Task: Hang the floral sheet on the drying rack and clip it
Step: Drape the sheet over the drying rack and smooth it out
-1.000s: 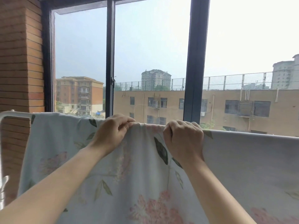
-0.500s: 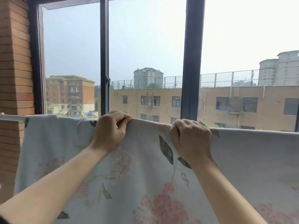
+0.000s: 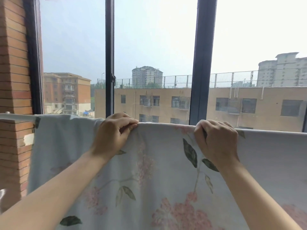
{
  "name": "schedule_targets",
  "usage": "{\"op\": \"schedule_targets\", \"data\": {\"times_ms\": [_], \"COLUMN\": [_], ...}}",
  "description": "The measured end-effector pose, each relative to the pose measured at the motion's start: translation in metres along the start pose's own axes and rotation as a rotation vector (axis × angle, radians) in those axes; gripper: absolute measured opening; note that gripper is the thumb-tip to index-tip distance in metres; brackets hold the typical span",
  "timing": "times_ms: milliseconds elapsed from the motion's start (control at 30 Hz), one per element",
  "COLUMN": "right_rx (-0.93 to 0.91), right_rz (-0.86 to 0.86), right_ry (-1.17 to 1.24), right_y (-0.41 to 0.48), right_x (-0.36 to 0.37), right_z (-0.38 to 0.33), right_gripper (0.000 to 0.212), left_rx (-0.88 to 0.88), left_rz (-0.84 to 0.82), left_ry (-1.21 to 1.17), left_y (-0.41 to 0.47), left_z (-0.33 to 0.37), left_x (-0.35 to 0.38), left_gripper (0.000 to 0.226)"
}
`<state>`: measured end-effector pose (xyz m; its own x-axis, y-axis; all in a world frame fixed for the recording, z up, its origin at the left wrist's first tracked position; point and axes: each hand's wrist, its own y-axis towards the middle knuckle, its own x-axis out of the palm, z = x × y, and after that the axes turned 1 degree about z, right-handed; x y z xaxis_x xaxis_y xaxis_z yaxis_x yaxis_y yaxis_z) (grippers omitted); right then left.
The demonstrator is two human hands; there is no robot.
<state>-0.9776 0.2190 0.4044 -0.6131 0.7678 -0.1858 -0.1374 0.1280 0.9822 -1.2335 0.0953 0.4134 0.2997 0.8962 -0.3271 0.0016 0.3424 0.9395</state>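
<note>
Sheet: the pale blue-white cloth sheet printed with pink blossoms and dark green leaves hangs folded over the rack's top bar. Its near side falls toward me and fills the lower part of the view.
Fold line: it runs left to right along the bar, straight and taut on the right, bunched and slightly sagging left of my left hand.
Left hand: my left hand has its fingers curled over the fold and its thumb below, pinching a ridge of cloth at the top.
Right hand: my right hand has its knuckles toward me and its fingers hooked over the fold, gripping cloth. I cannot tell whether they also close round the bar beneath.
Key relation: the fold lies right under both hands and stretches sideways between them, so any smoothing goes along the bar. My left hand is nearer the loose, bunched part.
Rack: a thin white metal bar, bare only at the far left, past the sheet's edge.
Clips: none in view. I judge the hanging mostly done and the clipping not yet begun.
Feel: thin, soft woven cloth, likely to slide on the smooth bar.
Beyond: a dark metal window frame, a red brick pillar on the left, and a beige building far outside.
</note>
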Motion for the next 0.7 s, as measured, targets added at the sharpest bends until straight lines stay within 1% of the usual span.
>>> {"op": "schedule_targets", "data": {"times_ms": [133, 300, 367, 467, 600, 700], "right_rx": [0.1, 0.001, -0.012, 0.005, 0.002, -0.007], "right_rz": [-0.08, -0.235, -0.266, -0.22, -0.127, -0.084], "right_ry": [0.025, 0.117, 0.138, 0.145, 0.116, 0.101], "right_y": [0.006, 0.014, 0.018, 0.019, 0.011, 0.01], "right_x": [-0.004, 0.007, 0.019, 0.033, 0.038, 0.042], "right_z": [-0.016, -0.078, -0.102, -0.117, -0.117, -0.112], "right_gripper": [0.032, 0.032, 0.032, 0.033, 0.031, 0.029], "left_rx": [-0.012, -0.009, -0.024, -0.017, -0.015, -0.036], "left_rz": [0.018, 0.027, 0.022, 0.0, -0.038, -0.065], "left_ry": [0.016, 0.004, -0.008, -0.003, -0.007, 0.039], "left_y": [0.0, 0.001, 0.0, -0.001, 0.001, 0.002], "left_z": [0.004, 0.006, 0.006, -0.001, -0.018, -0.032], "left_x": [0.002, 0.003, 0.003, 0.0, -0.009, -0.018], "left_gripper": [0.009, 0.007, 0.008, 0.011, 0.02, 0.013]}}
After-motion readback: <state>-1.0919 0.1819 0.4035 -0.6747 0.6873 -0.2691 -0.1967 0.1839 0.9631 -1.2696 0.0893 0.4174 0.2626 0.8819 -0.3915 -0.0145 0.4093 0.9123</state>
